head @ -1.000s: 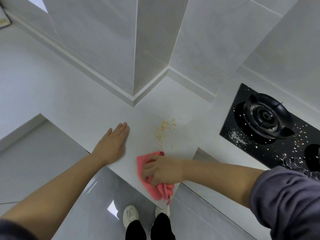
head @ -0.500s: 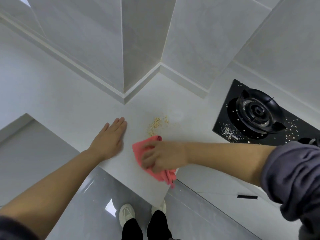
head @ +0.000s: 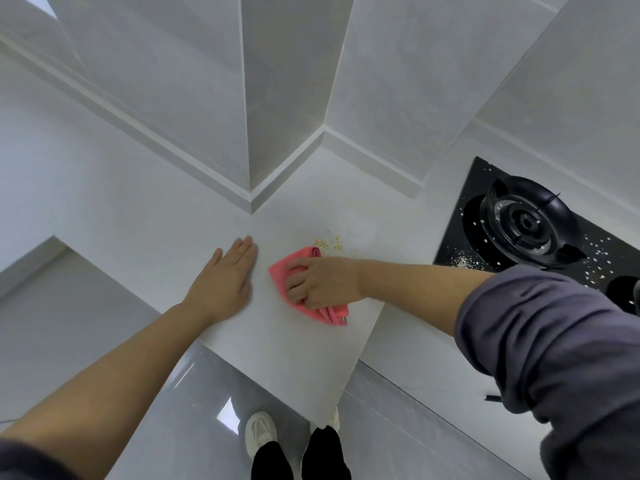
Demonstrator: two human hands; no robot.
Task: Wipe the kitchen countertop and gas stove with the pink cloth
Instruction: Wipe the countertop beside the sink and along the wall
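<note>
My right hand (head: 320,282) presses the pink cloth (head: 280,270) flat on the white countertop (head: 145,216), fingers curled over it. The cloth's far tip touches a small patch of yellowish crumbs (head: 329,242). My left hand (head: 225,278) lies flat and open on the countertop just left of the cloth, holding nothing. The black gas stove (head: 526,223) sits at the right, its glass top sprinkled with white and yellowish grains around the burner.
Grey tiled walls form an outward corner (head: 251,188) just behind the crumbs. The countertop's front corner (head: 329,407) juts toward me over the glossy grey floor. My shoes (head: 261,434) stand below it. A dark cabinet handle (head: 491,398) shows under my right sleeve.
My right hand has slid the pink cloth away from the counter's front edge toward the crumbs. The left hand has stayed flat in about the same spot.
</note>
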